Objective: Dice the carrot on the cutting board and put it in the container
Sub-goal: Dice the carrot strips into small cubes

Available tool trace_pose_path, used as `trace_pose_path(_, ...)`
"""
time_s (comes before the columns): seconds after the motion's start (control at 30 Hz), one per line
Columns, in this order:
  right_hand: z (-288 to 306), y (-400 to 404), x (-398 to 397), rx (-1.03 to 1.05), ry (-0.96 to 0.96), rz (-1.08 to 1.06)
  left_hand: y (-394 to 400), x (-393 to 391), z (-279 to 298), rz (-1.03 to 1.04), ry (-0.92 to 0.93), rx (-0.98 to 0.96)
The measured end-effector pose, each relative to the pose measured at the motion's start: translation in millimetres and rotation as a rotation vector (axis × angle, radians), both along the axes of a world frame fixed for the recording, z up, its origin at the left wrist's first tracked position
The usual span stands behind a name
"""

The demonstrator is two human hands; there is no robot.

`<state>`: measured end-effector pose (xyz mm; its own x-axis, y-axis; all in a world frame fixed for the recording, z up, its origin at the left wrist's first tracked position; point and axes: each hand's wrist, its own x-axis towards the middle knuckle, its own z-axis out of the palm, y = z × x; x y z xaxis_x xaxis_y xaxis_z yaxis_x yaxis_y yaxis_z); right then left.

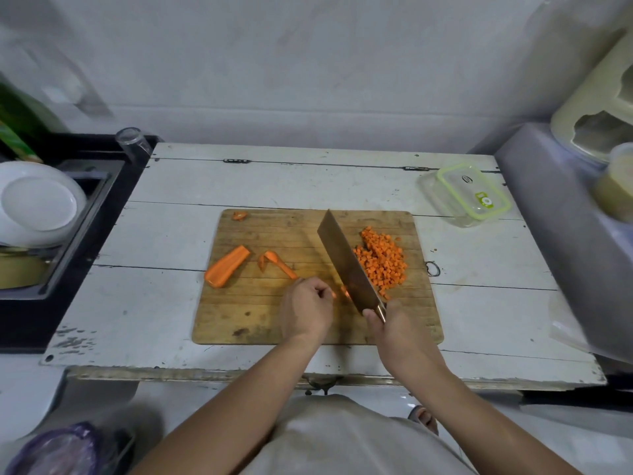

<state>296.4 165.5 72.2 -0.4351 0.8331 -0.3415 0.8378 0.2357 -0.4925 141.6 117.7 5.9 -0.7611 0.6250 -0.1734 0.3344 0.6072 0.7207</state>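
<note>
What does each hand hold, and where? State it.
Right hand grips the steel cleaver by its handle. Left hand pinches orange carrot strips at the blade.

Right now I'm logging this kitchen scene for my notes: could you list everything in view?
Cutting board: one, brown wood, centre of the table.
Diced carrot: one pile, orange, right part of the board.
Carrot half: one, orange, board's left edge.
Carrot slices: a few, orange, mid-board.
Carrot end: one, orange, board's far left corner.
Cleaver: one, steel, tilted beside the pile.
Container: one, clear with green-rimmed lid, table's far right.
Table: one, white worn planks.
Plates: white, stacked at left.
Glass: one, clear, far left of the table.
Left hand: holds carrot strips on the board.
Right hand: grips the cleaver handle.
</note>
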Motion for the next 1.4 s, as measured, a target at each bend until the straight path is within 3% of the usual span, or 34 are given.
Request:
trace_pose_path(0.23, 3.1, 1.3, 6.2, -0.017, -0.021, -0.02, -3.7, -2.1, -5.1, -0.008, -0.099, 0.059)
trace_pose_path(0.5, 6.9, -2.5, 2.6, -0.014, -0.001, 0.014, -10.1, 2.0, -6.7, -0.077, -0.052, 0.109)
trace_pose_path(0.73, -4.2, 4.7, -5.0, -0.047, -0.024, -0.009, 4.8, -2.2, 5.2, -0.13, 0.088, -0.036)
trace_pose_path(1.13, -8.6, -6.8, -11.7, 0.061, -0.05, 0.033, 13.4, 3.2, 11.6, -0.148, 0.158, -0.191)
trace_pose_path(1.4, -6.2, 25.8, -0.9, -0.005, -0.068, -0.047, 10.4, 0.7, 6.8, -0.16, 0.083, -0.125)
